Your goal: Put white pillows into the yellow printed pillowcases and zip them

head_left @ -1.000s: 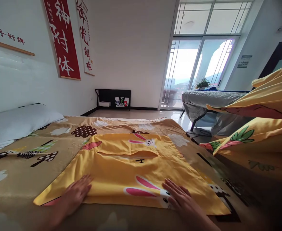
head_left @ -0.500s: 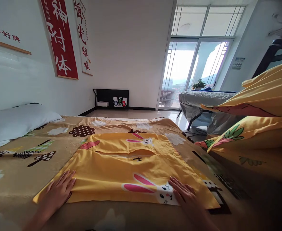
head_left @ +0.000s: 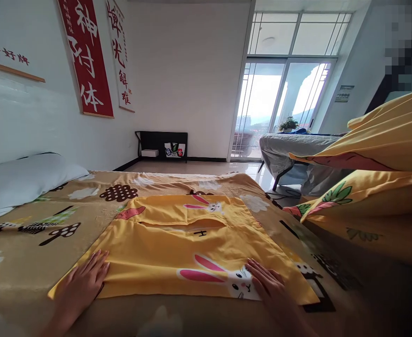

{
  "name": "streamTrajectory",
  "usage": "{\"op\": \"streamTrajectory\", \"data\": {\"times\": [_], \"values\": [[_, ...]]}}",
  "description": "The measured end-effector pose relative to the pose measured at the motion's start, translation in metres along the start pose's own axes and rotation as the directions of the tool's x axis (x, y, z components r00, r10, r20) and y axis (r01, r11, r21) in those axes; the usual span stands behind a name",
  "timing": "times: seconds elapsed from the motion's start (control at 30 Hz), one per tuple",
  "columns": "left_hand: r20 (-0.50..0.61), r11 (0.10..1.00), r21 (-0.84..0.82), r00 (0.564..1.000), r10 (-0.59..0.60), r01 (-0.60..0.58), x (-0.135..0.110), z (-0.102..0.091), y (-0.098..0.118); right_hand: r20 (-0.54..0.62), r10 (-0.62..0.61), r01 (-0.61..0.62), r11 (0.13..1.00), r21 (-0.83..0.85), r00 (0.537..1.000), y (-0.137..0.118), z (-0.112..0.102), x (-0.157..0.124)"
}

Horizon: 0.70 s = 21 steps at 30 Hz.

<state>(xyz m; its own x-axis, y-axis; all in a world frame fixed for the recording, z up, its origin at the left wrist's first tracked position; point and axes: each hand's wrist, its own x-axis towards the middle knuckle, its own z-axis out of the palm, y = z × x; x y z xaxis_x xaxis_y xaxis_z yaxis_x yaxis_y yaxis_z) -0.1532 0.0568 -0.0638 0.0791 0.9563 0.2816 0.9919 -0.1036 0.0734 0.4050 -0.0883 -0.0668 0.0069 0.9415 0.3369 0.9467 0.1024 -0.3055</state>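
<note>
A yellow pillowcase (head_left: 150,257) with rabbit and carrot prints lies spread flat on the bed, its slit opening running across the upper part. My left hand (head_left: 85,277) rests flat on its near left corner area, fingers stretched out. On the near right side, my right hand (head_left: 266,279) lies flat beside the printed rabbit face, fingers extended and touching the cloth. Neither hand grips anything. Slight wrinkles run across the fabric between the two hands.
The bed is covered by a tan patterned sheet (head_left: 26,267). A white pillow (head_left: 33,180) lies at the left. More yellow printed fabric (head_left: 378,140) hangs at the right. Beyond stand a covered table (head_left: 279,145) and a low black shelf (head_left: 153,139) by the wall.
The view has shifted very slightly. Both hands stay flat on the pillowcase in nearly the same places.
</note>
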Motion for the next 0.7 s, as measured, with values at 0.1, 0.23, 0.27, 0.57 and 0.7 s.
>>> {"op": "streamTrajectory", "data": {"times": [0.1,0.23,0.27,0.57,0.7], "values": [[0.105,0.999,0.046,0.994,0.018,-0.023,0.0,-0.001,-0.001,-0.03,0.005,-0.003,0.999,0.041,1.0,0.001,-0.002,0.003],[0.158,0.995,0.068,0.984,-0.085,0.075,0.009,-0.012,0.015,-0.113,0.055,-0.036,0.985,0.169,0.992,0.008,-0.005,0.026],[0.155,0.997,0.042,0.985,-0.072,0.066,0.014,-0.016,0.023,-0.125,0.052,-0.027,0.98,0.198,0.991,0.008,-0.005,0.037],[0.079,0.817,-0.49,0.918,0.388,-0.303,0.089,-0.046,0.156,0.167,-0.271,0.246,0.957,0.155,0.948,-0.063,0.008,0.163],[0.06,0.828,-0.455,0.916,0.396,-0.328,0.117,-0.034,0.19,0.223,-0.272,0.255,0.961,0.102,0.936,-0.083,0.028,0.19]]}}
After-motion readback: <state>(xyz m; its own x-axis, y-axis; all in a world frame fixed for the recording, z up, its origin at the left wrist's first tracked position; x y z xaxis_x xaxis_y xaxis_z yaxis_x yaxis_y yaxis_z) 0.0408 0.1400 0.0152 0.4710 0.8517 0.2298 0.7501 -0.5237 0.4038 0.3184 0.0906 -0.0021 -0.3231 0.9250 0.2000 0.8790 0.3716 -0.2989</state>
